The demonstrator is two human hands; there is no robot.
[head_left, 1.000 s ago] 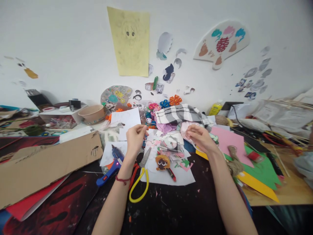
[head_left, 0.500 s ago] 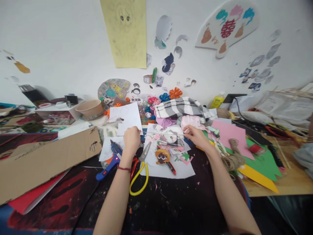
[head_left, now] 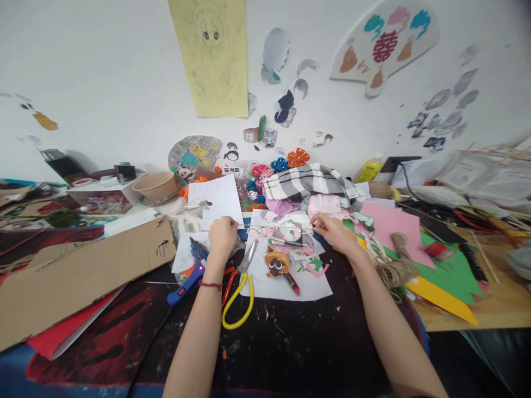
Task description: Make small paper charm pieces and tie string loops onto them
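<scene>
A thin pale string [head_left: 279,226] runs nearly straight between my two hands, above a heap of paper and cloth scraps [head_left: 292,235]. My left hand [head_left: 223,236] is closed on its left end, with the fingers curled. At the other end my right hand [head_left: 329,229] pinches it between thumb and fingertips. Scissors with one yellow and one red handle [head_left: 238,298] lie beside my left wrist. A blue glue gun [head_left: 188,282] rests to the left of that. On white paper [head_left: 309,290] below the string are a brown cartoon cutout [head_left: 276,265] and a red and black pen-like tool [head_left: 293,285].
Long cardboard [head_left: 83,276] covers the left side. Folded checked cloth [head_left: 307,182] is piled at the back. On the right are pink paper [head_left: 394,224], green paper [head_left: 454,276] and a twine bundle [head_left: 398,271]. A cable [head_left: 147,345] crosses the front left.
The hands and the string between them keep almost the same position. The whole view has shifted slightly, and nothing was picked up or let go.
</scene>
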